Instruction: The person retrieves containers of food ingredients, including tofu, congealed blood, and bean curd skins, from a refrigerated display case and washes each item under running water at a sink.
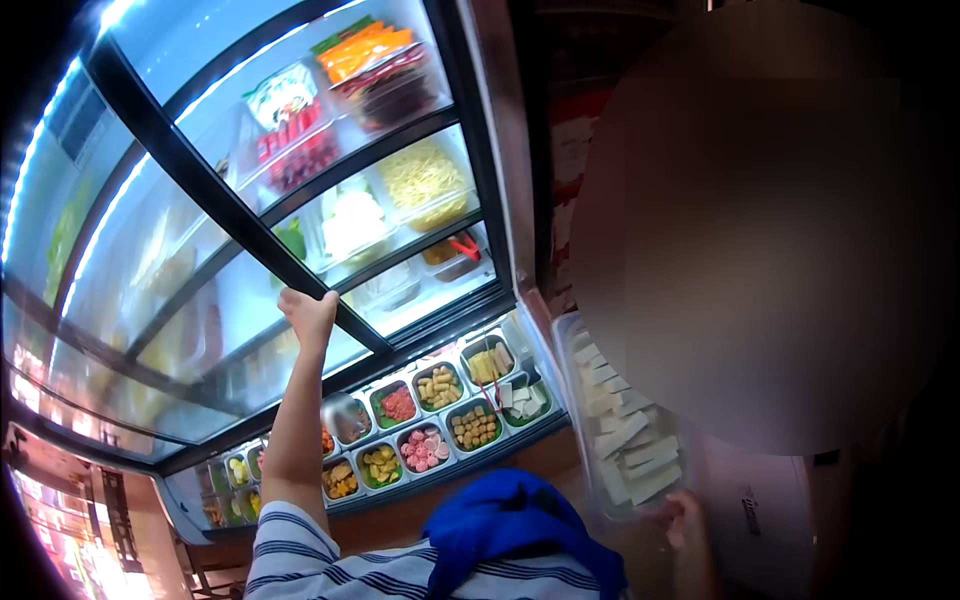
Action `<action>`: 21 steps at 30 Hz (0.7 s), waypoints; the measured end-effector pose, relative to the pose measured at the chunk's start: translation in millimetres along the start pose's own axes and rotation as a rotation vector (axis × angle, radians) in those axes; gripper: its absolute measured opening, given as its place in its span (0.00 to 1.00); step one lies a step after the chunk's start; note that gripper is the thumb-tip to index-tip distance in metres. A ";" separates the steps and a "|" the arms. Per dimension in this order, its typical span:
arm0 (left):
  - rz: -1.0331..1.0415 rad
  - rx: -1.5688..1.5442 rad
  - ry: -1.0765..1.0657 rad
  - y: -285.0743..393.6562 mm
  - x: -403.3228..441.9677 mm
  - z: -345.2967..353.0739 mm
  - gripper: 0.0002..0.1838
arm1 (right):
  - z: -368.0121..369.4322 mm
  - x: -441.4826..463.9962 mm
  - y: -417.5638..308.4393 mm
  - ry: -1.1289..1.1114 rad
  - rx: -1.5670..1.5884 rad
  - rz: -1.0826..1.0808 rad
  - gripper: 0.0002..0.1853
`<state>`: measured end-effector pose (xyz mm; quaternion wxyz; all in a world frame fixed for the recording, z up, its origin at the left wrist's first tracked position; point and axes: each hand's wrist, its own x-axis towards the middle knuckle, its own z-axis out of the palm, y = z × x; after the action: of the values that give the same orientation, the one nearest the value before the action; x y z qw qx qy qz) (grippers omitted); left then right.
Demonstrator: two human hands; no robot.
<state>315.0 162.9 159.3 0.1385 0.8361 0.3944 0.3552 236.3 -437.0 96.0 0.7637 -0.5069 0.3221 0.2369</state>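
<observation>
My left hand [310,312] reaches up at the end of a bare arm with a striped sleeve. Its fingers are closed round the black frame [262,240] of a glass fridge door. At the lower right, my right hand [682,520] is at the near corner of a clear plastic tray [592,480], fingers bent against its edge. White rectangular blocks [640,455] are stacked inside the tray. Glass shelves behind the door hold noodles [422,180], a white food in a clear box [352,222] and packaged foods [368,55].
Two rows of metal tubs run below the glass, among them pink rolls [423,448], brown cubes [475,427] and red meat [397,403]. Blue cloth [520,530] lies over the striped shirt. A large blurred area covers the right side. A white box [765,510] stands lower right.
</observation>
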 end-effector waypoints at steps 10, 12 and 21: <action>0.097 -0.088 -0.069 96.4 -28.3 60.0 0.29 | -47.6 30.1 -70.8 0.309 0.095 -0.059 0.05; 0.189 -0.045 -0.071 119.3 -28.0 81.3 0.30 | -51.8 41.5 -87.4 0.303 0.119 -0.052 0.05; 0.239 -0.457 -0.213 174.8 -38.8 135.0 0.27 | -54.0 77.9 -168.9 0.186 0.109 -0.097 0.10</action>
<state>491.1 26.3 134.2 0.3214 0.8565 0.1856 0.3587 392.0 -547.5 129.0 0.7676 -0.4994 0.3789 0.1338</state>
